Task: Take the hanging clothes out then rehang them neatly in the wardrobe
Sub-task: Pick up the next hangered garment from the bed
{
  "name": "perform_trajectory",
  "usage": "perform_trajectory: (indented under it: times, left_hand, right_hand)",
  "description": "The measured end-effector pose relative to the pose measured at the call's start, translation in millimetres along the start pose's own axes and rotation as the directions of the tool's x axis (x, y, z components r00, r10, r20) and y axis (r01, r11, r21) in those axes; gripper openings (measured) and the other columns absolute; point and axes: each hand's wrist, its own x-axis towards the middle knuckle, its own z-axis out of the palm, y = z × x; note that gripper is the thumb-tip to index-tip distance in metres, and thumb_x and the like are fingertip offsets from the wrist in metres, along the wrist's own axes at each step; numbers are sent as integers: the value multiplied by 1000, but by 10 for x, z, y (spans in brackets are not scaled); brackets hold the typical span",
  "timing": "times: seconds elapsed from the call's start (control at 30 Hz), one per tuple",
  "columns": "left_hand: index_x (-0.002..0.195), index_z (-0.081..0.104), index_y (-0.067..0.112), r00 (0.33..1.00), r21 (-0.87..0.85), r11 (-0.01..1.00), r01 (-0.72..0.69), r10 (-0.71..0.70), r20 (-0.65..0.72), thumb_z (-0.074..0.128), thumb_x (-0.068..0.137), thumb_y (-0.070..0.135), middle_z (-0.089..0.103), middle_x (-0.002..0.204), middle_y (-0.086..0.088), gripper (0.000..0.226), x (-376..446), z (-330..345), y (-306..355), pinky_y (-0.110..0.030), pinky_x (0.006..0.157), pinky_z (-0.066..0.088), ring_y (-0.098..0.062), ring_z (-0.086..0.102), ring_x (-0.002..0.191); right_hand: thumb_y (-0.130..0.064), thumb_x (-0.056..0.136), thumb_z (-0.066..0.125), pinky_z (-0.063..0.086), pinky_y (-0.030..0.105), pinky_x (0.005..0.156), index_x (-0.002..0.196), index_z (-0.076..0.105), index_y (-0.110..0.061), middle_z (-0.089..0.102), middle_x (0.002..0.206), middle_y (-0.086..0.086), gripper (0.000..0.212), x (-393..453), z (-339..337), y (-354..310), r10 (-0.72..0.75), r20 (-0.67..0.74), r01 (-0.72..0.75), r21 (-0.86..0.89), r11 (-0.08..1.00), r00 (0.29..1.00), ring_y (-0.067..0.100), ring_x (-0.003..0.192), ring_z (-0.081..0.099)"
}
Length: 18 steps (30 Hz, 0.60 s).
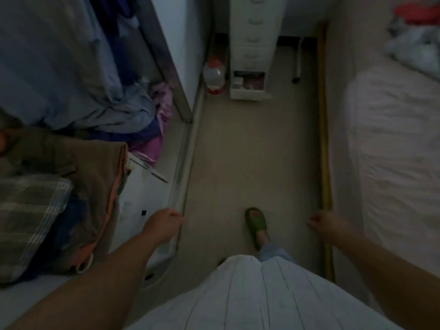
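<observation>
Hanging clothes: pale blue and dark blue fabric garments (71, 55) seen hung inside the open wardrobe (166, 58), hems bunched on its floor.
Piled clothes: brown and plaid garments (59, 186) heaped below.

A bare strip of floor (250, 151) runs ahead between the open wardrobe (166, 55) on the left and the bed (392, 151) on the right. A white drawer unit (252, 44) and a plastic jug (214, 76) block its far end.

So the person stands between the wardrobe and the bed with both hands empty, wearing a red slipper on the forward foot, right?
Not quite: the slipper is green, as the head view shows. The rest holds: the left hand and right hand are empty, loosely curled, with the wardrobe on the left and the bed on the right.
</observation>
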Motion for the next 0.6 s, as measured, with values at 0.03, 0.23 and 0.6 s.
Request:
perform_trajectory:
  times: [0.03, 0.23, 0.6]
  left_hand:
    - [119, 59, 7, 999, 31, 999, -31, 31, 22, 52, 92, 22, 58, 125, -12, 32, -54, 65, -11, -29, 92, 41, -27, 55, 110]
    - [74, 52, 27, 979, 300, 933, -198, 175, 99, 44, 94, 19, 49, 82, 5, 23, -456, 586, -181, -21, 73, 35, -12, 47, 73]
    - [114, 65, 10, 898, 581, 686, -438, 305, 318, 53, 88, 19, 65, 119, -12, 30, -1252, 1839, 640, -24, 87, 44, -26, 60, 109]
  right_hand:
    - [-28, 93, 49, 48, 32, 84, 107, 64, -1, 65, 108, 17, 35, -142, 157, 118, 24, 3, -24, 38, 999, 1000, 27, 97, 61]
    - [-29, 91, 50, 46, 32, 85, 107, 64, -1, 64, 111, 17, 35, -906, 1074, 894, 204, 59, -212, 223, 951, 977, 26, 100, 60]
    - [-14, 89, 54, 36, 30, 61, 73, 53, -7, 46, 65, 4, 18, -2326, 2623, 2524, 510, 226, -498, 713, 493, 830, 19, 65, 45]
